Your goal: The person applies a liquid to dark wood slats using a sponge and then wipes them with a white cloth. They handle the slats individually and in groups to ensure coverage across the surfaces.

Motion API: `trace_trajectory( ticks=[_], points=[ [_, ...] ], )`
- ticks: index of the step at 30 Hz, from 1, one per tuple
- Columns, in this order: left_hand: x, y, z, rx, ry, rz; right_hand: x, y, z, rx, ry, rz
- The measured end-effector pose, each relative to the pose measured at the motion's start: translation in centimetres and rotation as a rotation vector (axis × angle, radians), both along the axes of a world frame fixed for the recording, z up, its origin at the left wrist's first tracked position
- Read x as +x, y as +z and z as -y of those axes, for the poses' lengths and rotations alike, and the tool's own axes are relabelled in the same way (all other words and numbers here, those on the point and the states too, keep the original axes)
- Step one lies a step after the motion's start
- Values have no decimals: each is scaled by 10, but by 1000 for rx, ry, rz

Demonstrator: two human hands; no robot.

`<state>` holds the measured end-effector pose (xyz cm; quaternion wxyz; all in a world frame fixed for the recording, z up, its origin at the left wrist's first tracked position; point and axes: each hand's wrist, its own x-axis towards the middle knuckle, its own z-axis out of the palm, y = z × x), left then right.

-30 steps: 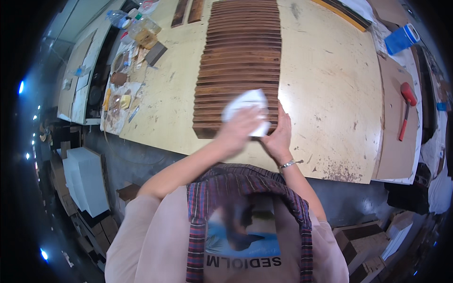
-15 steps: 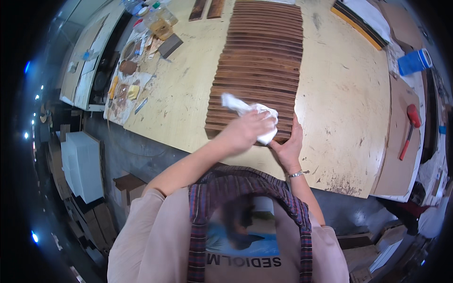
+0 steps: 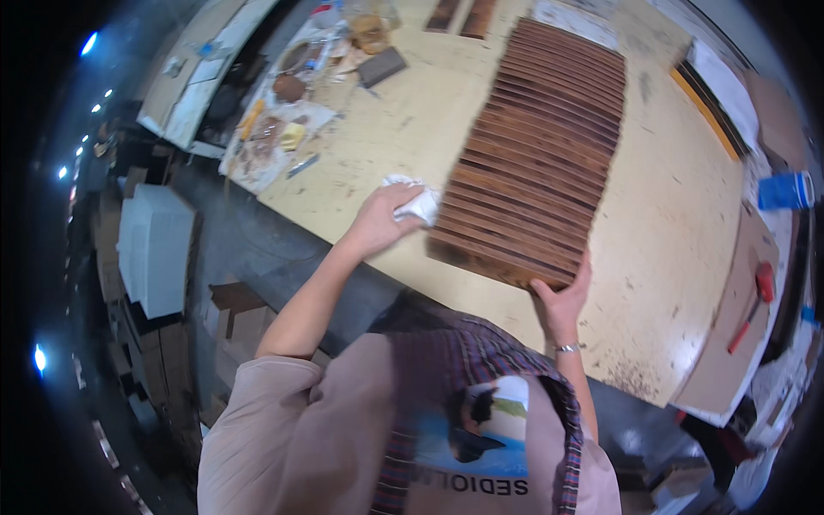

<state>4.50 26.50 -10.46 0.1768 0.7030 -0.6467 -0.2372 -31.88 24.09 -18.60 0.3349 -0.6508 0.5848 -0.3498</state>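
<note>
Head feed, left to right: I have a white boxy block (image 3: 159,249) at far left, below table level; then a small yellow piece (image 3: 293,136) and a grey block (image 3: 382,67) on the left part of the pale tabletop (image 3: 661,206); left hand (image 3: 378,221) next, fingers curled closed round a bunched white cloth (image 3: 417,204), just beside the stack's left edge; can't tell if cloth and wood touch; two dark wood strips (image 3: 461,17) lie beyond, at the top; the slatted wood stack (image 3: 536,154) sits mid-table, brown pieces packed side by side in a long row, slanting from near left to far right; right hand (image 3: 562,300) at its near right corner, thumb on the near end, fingers up the right side, spread wide apart, bracing rather than wrapped round it; metal band (image 3: 567,348) on that wrist; red mallet (image 3: 763,283) on cardboard (image 3: 721,330) at right; blue container (image 3: 781,190) beyond it.
</note>
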Motion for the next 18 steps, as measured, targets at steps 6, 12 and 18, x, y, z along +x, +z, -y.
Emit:
trace_trajectory(
  ticks=[6, 12, 18],
  points=[
    [160, -14, 9, -245, 665, -338, -2, -5, -6, 60, -43, 109],
    [273, -53, 39, -382, 682, 635, -7, -8, -6, 90, -39, 179],
    [227, -35, 64, -367, 583, 328, -12, -7, -5, 107, -61, 124]
  ],
)
